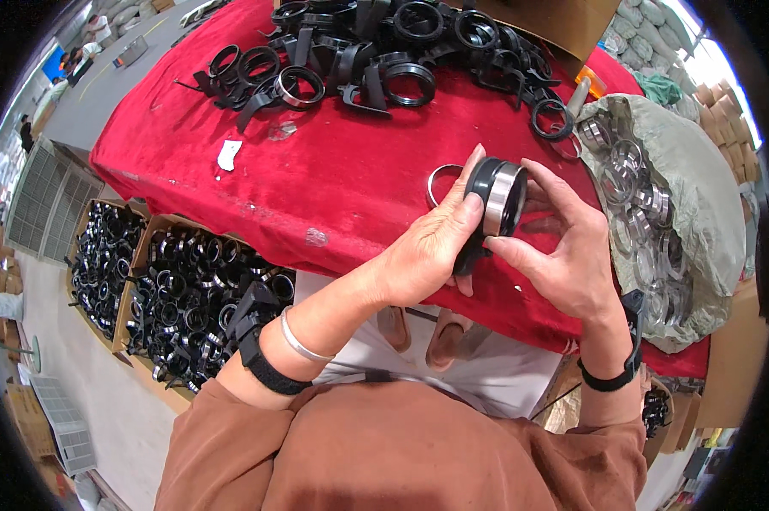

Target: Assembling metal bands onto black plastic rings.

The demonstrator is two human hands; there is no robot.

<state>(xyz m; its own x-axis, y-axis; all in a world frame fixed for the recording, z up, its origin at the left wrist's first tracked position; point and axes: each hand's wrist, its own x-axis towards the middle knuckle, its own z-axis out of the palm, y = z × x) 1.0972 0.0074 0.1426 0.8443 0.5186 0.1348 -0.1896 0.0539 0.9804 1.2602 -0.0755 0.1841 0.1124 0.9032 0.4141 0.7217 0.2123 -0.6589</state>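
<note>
My left hand [427,247] grips a black plastic ring part [485,176], held on edge above the table. A shiny silver metal ring [497,203] sits around the part's right side. Curled about that metal ring is my right hand [576,247], its thumb at the lower edge and its fingers at the upper right. The fingers partly hide where the two rings meet. Just behind my left fingers, another thin silver ring [433,186] lies on the red cloth [350,187].
Black ring parts [410,85] lie heaped across the table's far side, before a cardboard box [563,25]. At right, an open pale sack [712,196] holds silver rings. Boxes of finished-looking black parts [188,281] stand on the floor at left. A white scrap [229,155] lies on the cloth.
</note>
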